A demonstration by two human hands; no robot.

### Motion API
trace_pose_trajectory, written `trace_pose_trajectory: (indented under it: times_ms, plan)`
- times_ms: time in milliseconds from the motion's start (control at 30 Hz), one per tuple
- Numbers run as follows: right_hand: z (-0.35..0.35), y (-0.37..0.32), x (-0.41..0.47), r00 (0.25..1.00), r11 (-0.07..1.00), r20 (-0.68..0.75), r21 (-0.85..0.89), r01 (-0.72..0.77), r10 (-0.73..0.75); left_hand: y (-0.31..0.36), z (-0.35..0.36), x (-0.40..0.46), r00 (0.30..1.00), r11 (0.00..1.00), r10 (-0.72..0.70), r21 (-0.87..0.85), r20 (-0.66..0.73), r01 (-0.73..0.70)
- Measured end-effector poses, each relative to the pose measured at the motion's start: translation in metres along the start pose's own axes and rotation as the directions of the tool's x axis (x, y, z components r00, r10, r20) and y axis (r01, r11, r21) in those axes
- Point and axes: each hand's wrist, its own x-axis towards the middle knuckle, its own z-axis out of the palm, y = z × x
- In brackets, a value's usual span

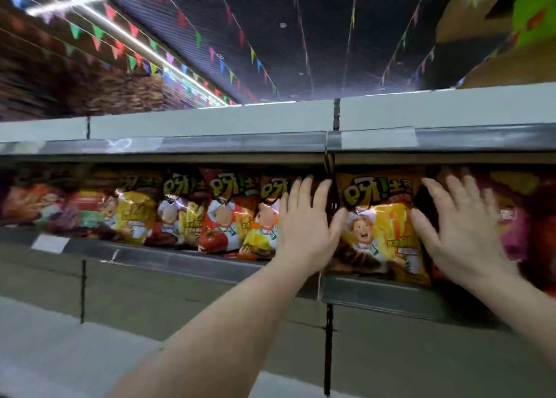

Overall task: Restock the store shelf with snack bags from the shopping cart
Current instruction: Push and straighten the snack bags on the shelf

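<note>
Up on the snack shelf [391, 295], between my two hands, stands a yellow snack bag [382, 226], upright at the front lip just right of the shelf divider. My left hand [307, 226] lies flat with fingers straight and spread against the bag's left edge, its thumb touching the foil. My right hand [460, 232] is spread the same way on the bag's right edge, fingers reaching toward the darker bags [529, 217] beside it. Neither hand grips anything; both are apart with the bag between them, and seem to be pressing and steadying it.

To the left runs a row of similar snack bags [186, 211], red and yellow, standing face out. Overhead hangs coloured bunting [132, 57] below the dark ceiling. No shopping cart is in view.

I judge this the placing step, squaring the bag in its slot. Next I should nudge it back so it stands straight and does not tip over the lip, then let go and turn to the cart for another.
</note>
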Motion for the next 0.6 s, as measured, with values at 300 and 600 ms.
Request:
trace_pose_trajectory:
  times_ms: [300,600]
  plan:
    - [0.029,-0.123,0.005,0.970,0.860,0.216,0.510,-0.019,-0.106,-0.073,-0.033,-0.009,0.942,0.946,-0.324,-0.065,-0.090,0.319]
    - [0.067,-0.164,0.033,0.808,0.640,0.434,0.499,-0.584,0.399,-0.136,-0.051,0.014,0.874,0.839,-0.484,-0.256,0.053,0.480]
